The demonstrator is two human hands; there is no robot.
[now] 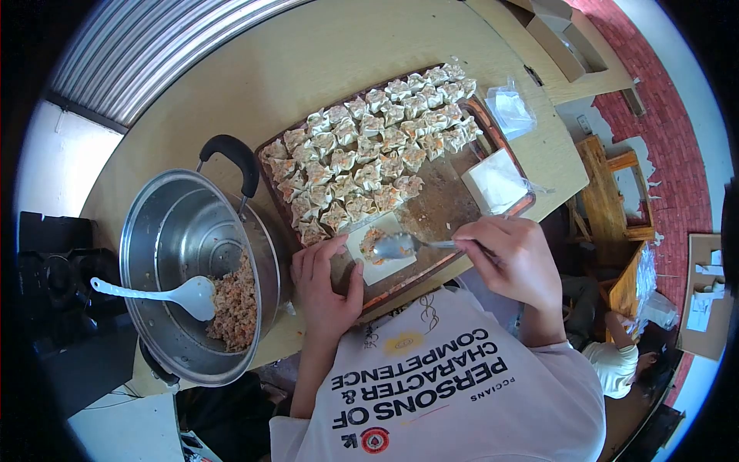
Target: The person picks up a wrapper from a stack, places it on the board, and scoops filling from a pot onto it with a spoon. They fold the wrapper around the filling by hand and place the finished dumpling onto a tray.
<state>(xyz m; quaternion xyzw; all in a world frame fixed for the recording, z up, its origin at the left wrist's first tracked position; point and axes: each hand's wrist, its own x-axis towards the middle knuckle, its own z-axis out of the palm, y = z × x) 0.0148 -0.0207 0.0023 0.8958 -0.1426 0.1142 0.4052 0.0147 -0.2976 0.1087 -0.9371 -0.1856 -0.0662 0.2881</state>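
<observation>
My right hand [517,258] grips a metal spoon [396,246] by its handle. The bowl of the spoon is over a small mound of minced filling [371,239] on a square dumpling wrapper [379,273]. At that wrapper's left edge rests my left hand [327,289], thumb and fingers apart, holding nothing. The wrapper lies near the front edge of a dark tray [439,192]. Rows of open-topped dumplings [369,146] fill the tray's far and left parts. Towards its right end sits a stack of square wrappers [496,182].
Left of the tray stands a large metal pot [173,231] with meat filling [235,304] and a white serving spoon [154,292] inside. A plastic packet [510,112] lies beyond the tray's right corner. A cardboard box [562,42] is at the far right. Another person [616,366] sits at lower right.
</observation>
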